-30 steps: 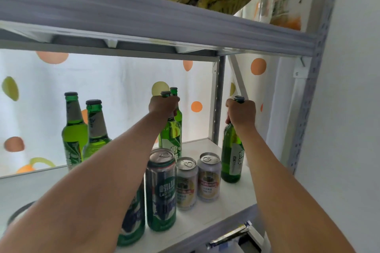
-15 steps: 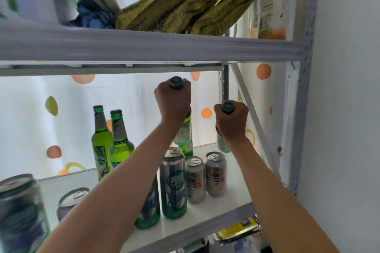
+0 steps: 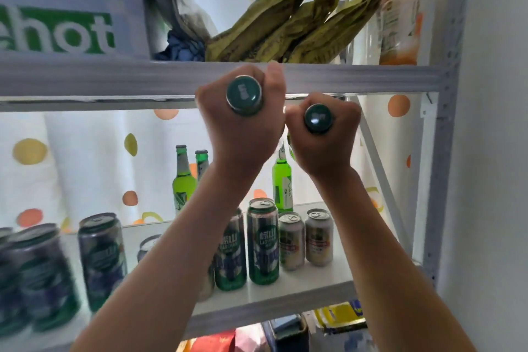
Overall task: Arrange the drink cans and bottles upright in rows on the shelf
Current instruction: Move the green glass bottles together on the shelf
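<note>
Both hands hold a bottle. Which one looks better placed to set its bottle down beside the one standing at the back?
Probably the right hand: its bottle hangs almost directly above the standing bottle.

Two bottles held up in front of the shelf

The left hand (image 3: 240, 134) grips a green-capped bottle (image 3: 244, 95) by its neck; the right hand (image 3: 324, 140) grips another bottle (image 3: 319, 118) likewise, cap toward the camera. Below them, cans (image 3: 263, 240) stand upright on the white shelf (image 3: 274, 298), with green bottles (image 3: 183, 180) behind.
</note>
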### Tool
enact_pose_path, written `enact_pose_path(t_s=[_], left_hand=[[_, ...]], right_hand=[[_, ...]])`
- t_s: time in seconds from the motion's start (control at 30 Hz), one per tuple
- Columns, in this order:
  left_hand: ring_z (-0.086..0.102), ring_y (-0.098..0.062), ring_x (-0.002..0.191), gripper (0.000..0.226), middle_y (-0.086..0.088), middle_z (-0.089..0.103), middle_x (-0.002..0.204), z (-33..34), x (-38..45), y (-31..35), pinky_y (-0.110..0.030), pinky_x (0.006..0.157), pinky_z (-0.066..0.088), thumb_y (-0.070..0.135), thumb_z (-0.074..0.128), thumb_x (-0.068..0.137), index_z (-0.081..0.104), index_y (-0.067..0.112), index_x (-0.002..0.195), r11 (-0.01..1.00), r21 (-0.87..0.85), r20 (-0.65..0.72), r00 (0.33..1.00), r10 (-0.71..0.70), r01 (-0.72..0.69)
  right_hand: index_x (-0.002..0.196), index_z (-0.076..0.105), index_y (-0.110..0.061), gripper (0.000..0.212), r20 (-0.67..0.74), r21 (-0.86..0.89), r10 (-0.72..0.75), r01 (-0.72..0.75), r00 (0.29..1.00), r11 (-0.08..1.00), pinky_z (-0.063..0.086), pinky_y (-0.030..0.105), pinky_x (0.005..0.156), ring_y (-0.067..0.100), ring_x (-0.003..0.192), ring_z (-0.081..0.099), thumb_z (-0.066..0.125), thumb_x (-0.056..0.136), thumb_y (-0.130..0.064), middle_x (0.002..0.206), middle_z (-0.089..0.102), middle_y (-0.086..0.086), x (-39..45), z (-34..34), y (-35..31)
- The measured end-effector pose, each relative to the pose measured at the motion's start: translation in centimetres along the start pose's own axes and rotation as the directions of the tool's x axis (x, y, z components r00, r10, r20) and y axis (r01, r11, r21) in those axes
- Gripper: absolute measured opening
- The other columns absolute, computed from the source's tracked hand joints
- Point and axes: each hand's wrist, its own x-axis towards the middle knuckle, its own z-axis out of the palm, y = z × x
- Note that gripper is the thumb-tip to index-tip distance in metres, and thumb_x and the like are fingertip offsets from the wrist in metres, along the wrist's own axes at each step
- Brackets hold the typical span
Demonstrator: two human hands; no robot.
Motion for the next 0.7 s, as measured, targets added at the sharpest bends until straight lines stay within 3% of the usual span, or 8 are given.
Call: enact_pose_path(t_s=[0.13, 0.3, 0.4, 0.5, 0.7], left_hand=[[0.043, -0.038, 0.037, 0.048, -0.017, 0.042, 0.041, -4.2, 0.9, 3.0, -0.044, 0.041, 0.036, 0.013, 0.059, 0.089, 0.041, -0.006, 0.049, 0.999, 0.052, -0.021, 1.000, 0.005, -0.004], [0.045, -0.038, 0.038, 0.047, -0.017, 0.044, 0.041, -11.0, 1.6, 7.7, -0.044, 0.042, 0.037, 0.011, 0.060, 0.089, 0.043, -0.008, 0.049, 0.992, 0.128, -0.034, 0.999, 0.008, -0.003], [0.043, -0.039, 0.040, 0.049, -0.021, 0.041, 0.043, -16.3, 2.0, 11.2, -0.046, 0.043, 0.037, 0.016, 0.060, 0.089, 0.040, -0.008, 0.051, 0.986, 0.157, -0.088, 0.995, -0.038, 0.052], [0.046, -0.038, 0.041, 0.045, -0.021, 0.044, 0.044, -22.6, 3.3, 15.9, -0.045, 0.044, 0.040, 0.017, 0.062, 0.088, 0.044, -0.004, 0.052, 0.971, 0.214, -0.174, 0.983, -0.066, 0.103], [0.048, -0.019, 0.038, 0.044, 0.002, 0.049, 0.040, -35.0, 5.3, 24.3, -0.027, 0.051, 0.041, 0.014, 0.063, 0.086, 0.052, 0.020, 0.044, 0.926, 0.350, -0.251, 0.967, -0.053, 0.142]], right_hand=[[0.047, 0.042, -0.004, 0.037, 0.016, 0.014, -0.015, 0.015, 1.000, 1.000, 0.027, 0.032, 0.042, 0.027, 0.039, 0.033, 0.060, 0.079, -0.010, 0.041, 0.037, 0.010, 0.5, 1.2, -4.7], [0.048, 0.041, -0.007, 0.037, 0.057, 0.111, -0.009, 0.003, 0.998, 0.994, 0.023, 0.027, 0.043, 0.020, 0.040, 0.030, 0.061, 0.078, -0.011, 0.043, 0.034, 0.005, -0.1, 4.6, -12.3], [0.047, 0.039, -0.009, 0.037, 0.064, 0.166, 0.000, -0.011, 0.998, 0.986, 0.023, 0.026, 0.043, 0.018, 0.041, 0.027, 0.061, 0.077, -0.011, 0.043, 0.031, 0.003, -0.6, 7.3, -17.4], [0.047, 0.040, -0.001, 0.038, 0.074, 0.261, 0.013, -0.032, 0.997, 0.965, 0.026, 0.030, 0.042, 0.024, 0.040, 0.031, 0.061, 0.077, -0.011, 0.041, 0.035, 0.011, -1.1, 10.8, -24.1], [0.047, 0.043, -0.007, 0.037, 0.094, 0.524, -0.063, 0.004, 0.994, 0.852, 0.025, 0.016, 0.047, 0.010, 0.041, 0.030, 0.062, 0.078, -0.013, 0.044, 0.034, -0.004, -3.0, 18.1, -37.7]])
